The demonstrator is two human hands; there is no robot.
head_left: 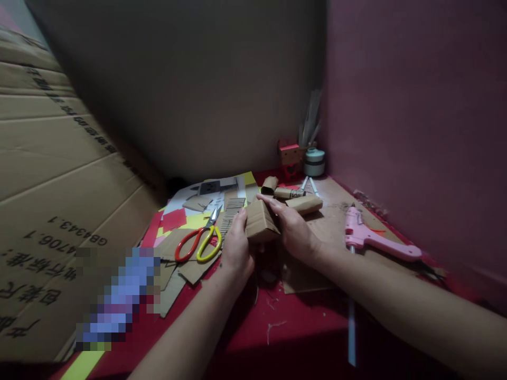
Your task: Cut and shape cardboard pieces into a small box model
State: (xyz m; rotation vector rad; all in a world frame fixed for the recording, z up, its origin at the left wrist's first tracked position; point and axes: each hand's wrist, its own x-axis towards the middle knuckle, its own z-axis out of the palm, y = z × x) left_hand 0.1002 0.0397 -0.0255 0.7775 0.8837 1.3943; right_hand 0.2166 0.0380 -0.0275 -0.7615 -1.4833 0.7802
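Observation:
Between my two hands is a small cardboard box (259,219), lifted above the red table cover. My left hand (236,245) grips its left side, fingers closed along the edge. On the opposite side my right hand (295,227) presses against it, with the fingertips near the top corner. Scissors (206,235) with one red and one yellow handle lie left of my left hand, blades partly open. Rolled cardboard pieces (304,205) rest just beyond my right hand. The underside of the box is in shadow.
A pink glue gun (362,235) with a long glue stick stands at the right. Cardboard scraps (200,270) and coloured paper (174,218) cover the left. A large carton (59,174) leans at far left. A small cardboard figure (290,157) and a lidded pot (314,162) stand at the back.

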